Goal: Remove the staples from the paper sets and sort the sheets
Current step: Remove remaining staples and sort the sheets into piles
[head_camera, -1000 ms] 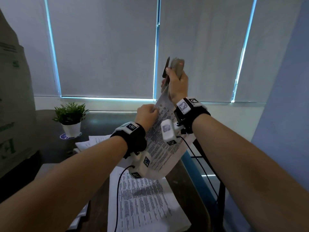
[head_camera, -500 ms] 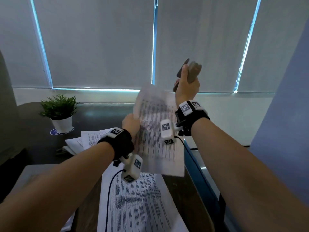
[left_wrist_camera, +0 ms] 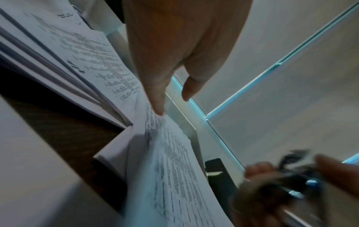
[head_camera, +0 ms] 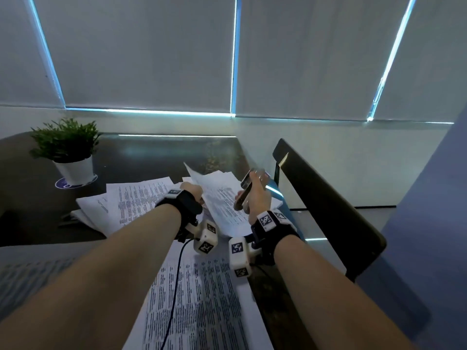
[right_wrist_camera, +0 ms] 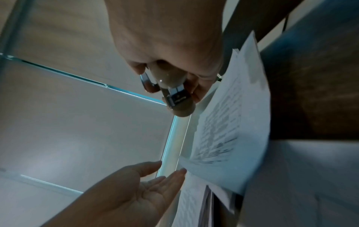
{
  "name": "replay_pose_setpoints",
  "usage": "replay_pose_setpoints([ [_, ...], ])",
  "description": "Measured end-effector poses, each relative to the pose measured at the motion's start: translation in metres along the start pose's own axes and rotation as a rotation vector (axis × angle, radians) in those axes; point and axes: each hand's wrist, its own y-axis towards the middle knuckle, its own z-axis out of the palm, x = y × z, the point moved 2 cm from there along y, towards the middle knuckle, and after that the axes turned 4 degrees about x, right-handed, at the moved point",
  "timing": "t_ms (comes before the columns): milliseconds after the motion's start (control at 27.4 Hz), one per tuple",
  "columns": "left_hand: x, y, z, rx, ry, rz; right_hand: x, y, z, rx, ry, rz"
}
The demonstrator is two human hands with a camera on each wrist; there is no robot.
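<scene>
Left hand [head_camera: 193, 192] is released, straight fingers just touching the loose sheet [head_camera: 222, 198] mid-frame over the far pile [head_camera: 136, 198] on the table [head_camera: 156, 150]; right hand [head_camera: 255, 195] grasps the staple remover [head_camera: 249, 185]. Risk, my guess: unheld, the sheet could slide crooked or off the table's right edge. Print is blurred, nothing readable.

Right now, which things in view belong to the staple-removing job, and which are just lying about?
Job:
- staple remover, gripped in the right hand
- sheet, touched by the left hand, fingers straight
- far paper pile
- near printed sheets

Lying about:
- potted plant
- chair
- blinds
</scene>
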Motion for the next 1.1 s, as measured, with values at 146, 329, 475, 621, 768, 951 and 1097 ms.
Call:
replay_pose_setpoints([
  [146, -0.011, -0.062, -0.029, -0.061, 0.143, 0.038, -0.026, -0.019, 0.01, 0.004, 0.052, 0.189],
  [329, 0.021, -0.134, -0.083, -0.111, 0.305, 0.071, -0.061, -0.063, 0.036, 0.1, 0.14, 0.28],
  [475, 0.083, -0.169, -0.108, -0.046, 0.426, -0.081, -0.096, -0.088, 0.042, 0.182, 0.091, 0.359],
  [621, 0.109, -0.175, -0.105, 0.051, 0.668, -0.187, -0.1, -0.095, 0.039, 0.143, -0.03, 0.314],
  [768, 0.12, -0.168, -0.104, 0.037, 0.745, -0.199, -0.091, -0.085, 0.034, 0.097, -0.099, 0.263],
  [951, 0.113, -0.18, -0.099, 0.02, 0.675, -0.122, -0.101, -0.102, 0.036, 0.264, 0.051, 0.281],
  [1097, 0.118, -0.189, -0.095, 0.135, 0.717, -0.014, -0.107, -0.107, 0.03, 0.312, 0.14, 0.296],
])
